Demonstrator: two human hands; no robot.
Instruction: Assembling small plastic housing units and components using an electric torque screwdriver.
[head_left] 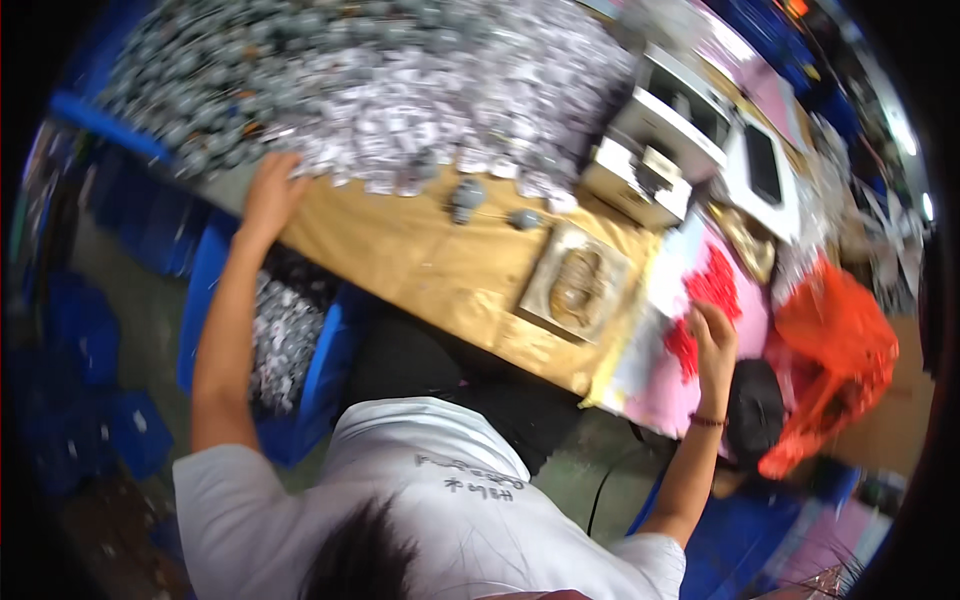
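Note:
My left hand (268, 195) reaches to the near left edge of a wide pile of small pale, whitish-pink pieces (400, 125). Its fingers look apart at the pile's edge, and I see nothing held between them. Over on the right, my right hand (714, 340) is beside a heap of small red pieces (712, 285) on a pink and white sheet. Its fingers are curled together; whatever they hold is too small and blurred to name. Two grey rounded parts, one upright (466, 200) and one lying (524, 218), sit on the tan tabletop (400, 240).
Grey round parts (215, 85) heap at the far left. A square block with a hollowed mould (575, 282) lies near the table's front edge. Behind it stands a white boxy device (670, 120). An orange-red plastic bag (835, 345) hangs at right; a blue bin (325, 370) of parts stands below.

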